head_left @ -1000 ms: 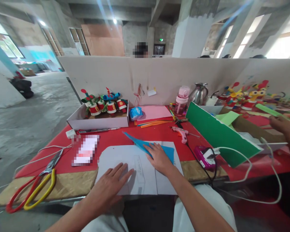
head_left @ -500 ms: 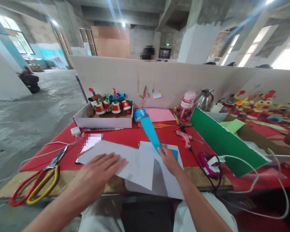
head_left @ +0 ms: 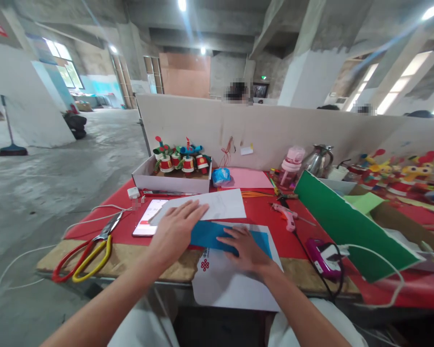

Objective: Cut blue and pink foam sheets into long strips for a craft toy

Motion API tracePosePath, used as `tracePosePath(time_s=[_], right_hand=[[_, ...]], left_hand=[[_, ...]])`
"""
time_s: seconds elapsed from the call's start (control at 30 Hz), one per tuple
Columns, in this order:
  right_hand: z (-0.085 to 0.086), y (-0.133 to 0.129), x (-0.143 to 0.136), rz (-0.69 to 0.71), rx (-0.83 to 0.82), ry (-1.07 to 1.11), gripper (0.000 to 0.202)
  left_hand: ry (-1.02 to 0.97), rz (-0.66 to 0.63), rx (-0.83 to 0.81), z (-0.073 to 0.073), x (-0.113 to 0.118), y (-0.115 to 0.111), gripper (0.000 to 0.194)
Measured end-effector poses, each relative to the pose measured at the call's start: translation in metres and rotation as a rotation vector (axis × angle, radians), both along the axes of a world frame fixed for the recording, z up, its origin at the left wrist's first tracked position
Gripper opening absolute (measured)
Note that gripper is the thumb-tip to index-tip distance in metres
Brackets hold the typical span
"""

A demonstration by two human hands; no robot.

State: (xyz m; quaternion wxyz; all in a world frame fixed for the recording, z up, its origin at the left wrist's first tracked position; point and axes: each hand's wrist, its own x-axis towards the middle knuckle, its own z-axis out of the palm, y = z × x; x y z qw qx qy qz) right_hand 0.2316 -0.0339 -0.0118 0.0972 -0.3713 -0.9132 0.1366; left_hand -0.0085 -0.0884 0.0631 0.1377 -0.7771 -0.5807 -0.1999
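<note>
My left hand (head_left: 179,226) lies with its fingers stretched out on a white sheet (head_left: 226,205), which sits slantwise on the red-covered table. Under my right hand (head_left: 246,248), whose fingers are spread, a blue paper strip (head_left: 210,235) lies flat. The strip rests across a white card (head_left: 235,284) with a red knot-shaped logo, and that card sticks out over the table's front edge. More blue paper (head_left: 262,241) shows right of my right hand; whether it is one piece with the strip I cannot tell.
Large scissors (head_left: 97,246) with red and yellow handles and a phone (head_left: 150,219) lie to the left. A box (head_left: 171,183) of paper-cup figures stands behind. On the right are a pink glue gun (head_left: 285,217), a purple power block (head_left: 323,260) with cables, and a green board (head_left: 350,226).
The blue strip, held up in my right hand before, now lies flat and that hand has spread on it. The white sheet has moved away from me with my left hand. The view has shifted.
</note>
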Motion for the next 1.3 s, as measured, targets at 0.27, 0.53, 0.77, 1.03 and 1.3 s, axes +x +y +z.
tracePosePath(time_s=[0.27,0.53,0.77,1.03,1.3], right_hand=[[0.023,-0.011,-0.014,0.016,-0.134,-0.141,0.063],[0.028,-0.008,-0.013,0.107,-0.109,-0.172,0.068],[0.043,0.006,-0.011,0.053,-0.103,-0.077,0.034],[0.01,0.027,-0.005,-0.047,0.051,0.094,0.064],[-0.001,0.035,-0.005,-0.074,0.19,0.006,0.047]], left_hand=[[0.16,-0.053,-0.222,-0.042,0.057,0.046,0.046],[0.13,-0.11,-0.272,-0.092,0.05,0.064,0.054],[0.091,-0.139,-0.228,-0.11,0.042,0.066,0.051],[0.094,-0.137,-0.201,-0.106,0.044,0.066,0.038],[0.072,-0.098,-0.195,-0.082,0.043,0.065,0.027]])
